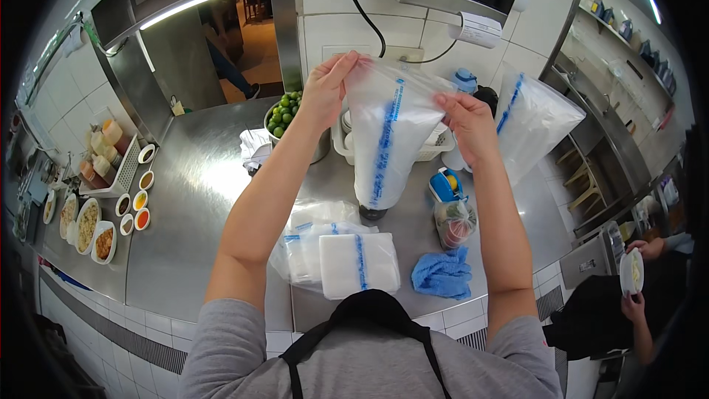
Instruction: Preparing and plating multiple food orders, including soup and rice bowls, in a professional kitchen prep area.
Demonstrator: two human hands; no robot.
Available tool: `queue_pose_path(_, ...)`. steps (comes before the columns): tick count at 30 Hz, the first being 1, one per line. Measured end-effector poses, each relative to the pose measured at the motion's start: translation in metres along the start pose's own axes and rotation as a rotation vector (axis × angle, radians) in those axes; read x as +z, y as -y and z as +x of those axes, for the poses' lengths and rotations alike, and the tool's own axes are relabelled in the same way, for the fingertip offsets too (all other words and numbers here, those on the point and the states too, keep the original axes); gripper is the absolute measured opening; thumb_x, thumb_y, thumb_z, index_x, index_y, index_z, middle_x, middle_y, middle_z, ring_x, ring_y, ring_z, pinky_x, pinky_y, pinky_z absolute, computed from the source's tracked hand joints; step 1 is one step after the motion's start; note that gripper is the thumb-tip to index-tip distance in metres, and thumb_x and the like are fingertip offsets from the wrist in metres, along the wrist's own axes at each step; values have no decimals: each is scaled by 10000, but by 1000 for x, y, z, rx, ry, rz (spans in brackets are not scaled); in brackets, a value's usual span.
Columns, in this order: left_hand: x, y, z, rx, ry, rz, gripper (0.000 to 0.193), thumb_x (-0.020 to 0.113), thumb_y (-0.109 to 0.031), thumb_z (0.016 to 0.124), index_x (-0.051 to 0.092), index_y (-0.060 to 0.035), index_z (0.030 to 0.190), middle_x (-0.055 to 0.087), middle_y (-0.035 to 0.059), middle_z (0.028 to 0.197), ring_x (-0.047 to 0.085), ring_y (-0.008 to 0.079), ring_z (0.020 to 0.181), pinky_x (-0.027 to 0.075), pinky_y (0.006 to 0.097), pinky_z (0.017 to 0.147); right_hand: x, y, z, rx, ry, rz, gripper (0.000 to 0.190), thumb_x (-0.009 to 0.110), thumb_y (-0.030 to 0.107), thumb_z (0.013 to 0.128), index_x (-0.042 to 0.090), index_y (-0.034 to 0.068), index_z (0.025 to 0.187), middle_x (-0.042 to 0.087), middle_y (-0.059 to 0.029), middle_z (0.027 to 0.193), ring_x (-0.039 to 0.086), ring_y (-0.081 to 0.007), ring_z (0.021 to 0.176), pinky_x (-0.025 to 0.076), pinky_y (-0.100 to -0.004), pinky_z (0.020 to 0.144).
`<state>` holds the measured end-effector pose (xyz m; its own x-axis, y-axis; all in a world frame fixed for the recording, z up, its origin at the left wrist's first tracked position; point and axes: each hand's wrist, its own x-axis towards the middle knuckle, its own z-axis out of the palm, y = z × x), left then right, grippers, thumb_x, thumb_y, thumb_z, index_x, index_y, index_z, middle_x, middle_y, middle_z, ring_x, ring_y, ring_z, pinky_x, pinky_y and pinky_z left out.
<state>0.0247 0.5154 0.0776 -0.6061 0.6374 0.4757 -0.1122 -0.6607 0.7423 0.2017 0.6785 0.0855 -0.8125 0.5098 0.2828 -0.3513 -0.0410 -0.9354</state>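
My left hand (327, 88) pinches the upper left corner of a clear plastic bag (382, 138) with blue print down its front. On the other side of its mouth, my right hand (471, 124) grips the upper right edge. The bag hangs over something upright with a dark base (373, 213); what is inside cannot be told. Below it lie a folded stack of white plastic bags (346, 266) and further bags in clear wrap (316, 219). A tape dispenser (447, 184) and a tied bag with reddish contents (455, 224) are near my right forearm.
A blue cloth (443, 274) lies at the counter's front. Limes fill a metal pot (320, 151) behind my left forearm. Sauce cups (142, 219) and food trays (87, 219) sit far left. Another bulky plastic bag (532, 122) stands right. A person's hand (633, 306) holds a plate.
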Motion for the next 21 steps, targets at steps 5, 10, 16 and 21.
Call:
queue_pose_path(5,15,6,-6,126,-71,-228,340,558,-290,848,547,-10,1040,601,54,943,569,143,837,429,248,795,30,2,-5,-375,-2,9,292,634,94,771,555,-5,1034,605,-47,952,557,-135,843,408,-251,808)
queue_pose_path(10,-1,63,-39,168,-94,195,533,681,-336,732,473,-7,1097,576,73,983,541,152,905,420,272,826,57,-61,-31,-298,-109,-143,462,736,195,681,526,-12,1036,580,-60,977,535,-135,907,410,-276,831)
queue_pose_path(16,-21,116,-82,26,-36,226,661,759,-334,628,452,-3,1111,559,74,989,515,133,904,427,279,785,41,-142,-48,-265,-88,-141,836,809,249,568,325,3,1204,541,-122,1077,552,-190,934,457,-309,776)
queue_pose_path(21,-51,149,-118,-96,46,341,698,770,-318,595,444,0,1123,553,64,1004,508,135,914,412,276,811,29,-191,-70,-293,-142,-123,963,822,299,532,267,5,1262,533,-121,1084,546,-201,952,443,-301,802)
